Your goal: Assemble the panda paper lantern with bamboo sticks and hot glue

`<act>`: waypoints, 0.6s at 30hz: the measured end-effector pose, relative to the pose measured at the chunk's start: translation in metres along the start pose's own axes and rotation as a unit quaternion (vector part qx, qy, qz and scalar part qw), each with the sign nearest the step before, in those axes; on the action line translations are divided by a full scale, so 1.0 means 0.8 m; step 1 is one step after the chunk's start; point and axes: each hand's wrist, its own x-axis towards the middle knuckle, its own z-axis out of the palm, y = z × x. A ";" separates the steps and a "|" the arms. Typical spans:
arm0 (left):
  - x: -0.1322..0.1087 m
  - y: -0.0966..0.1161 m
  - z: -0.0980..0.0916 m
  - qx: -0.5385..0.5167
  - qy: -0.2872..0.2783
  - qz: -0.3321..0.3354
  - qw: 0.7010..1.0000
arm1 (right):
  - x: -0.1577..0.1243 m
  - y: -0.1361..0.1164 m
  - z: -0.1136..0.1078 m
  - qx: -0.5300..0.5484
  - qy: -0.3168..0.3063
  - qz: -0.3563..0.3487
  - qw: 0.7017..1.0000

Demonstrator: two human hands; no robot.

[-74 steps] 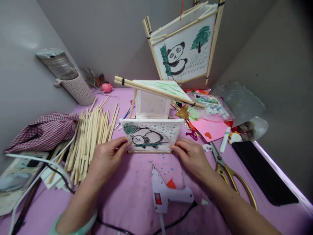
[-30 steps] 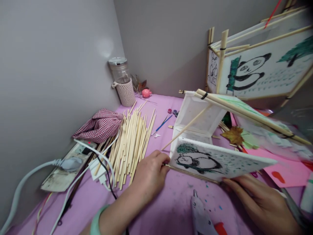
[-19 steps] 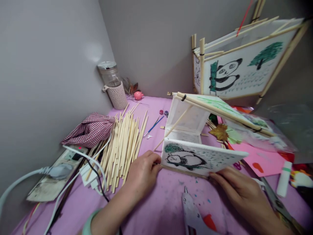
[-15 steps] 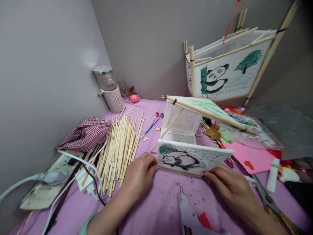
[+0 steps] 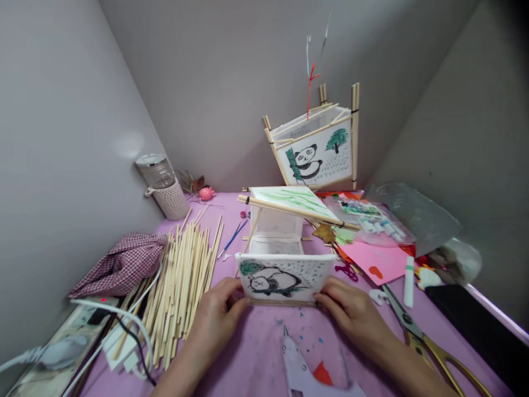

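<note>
A white panel with a panda drawing (image 5: 285, 278) stands at the front of a lantern frame made of sticks and white sheets. My left hand (image 5: 219, 311) pinches its lower left corner, and my right hand (image 5: 347, 309) grips the lower right corner. Behind it, a panel with green strokes (image 5: 293, 199) slants across the top, edged by a wooden stick (image 5: 297, 211). Just in front of the panel lies a pale glue gun (image 5: 303, 364), its nozzle toward the panel.
Many loose wooden sticks (image 5: 184, 281) lie at left, beside a power strip (image 5: 58, 353) with cables. A finished panda lantern (image 5: 318, 154) hangs behind. Gold-handled scissors (image 5: 413, 328), a glue stick (image 5: 409, 281) and pink paper (image 5: 380, 259) lie at right. A glass jar (image 5: 163, 187) stands at back left.
The view has shifted, so more of the right side and the whole hanging lantern show. The held panel faces me more squarely, and both hands keep their hold on it.
</note>
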 end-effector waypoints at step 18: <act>0.005 0.001 0.009 0.021 0.005 -0.017 1.000 | -0.003 0.009 0.005 -0.022 0.015 -0.034 0.999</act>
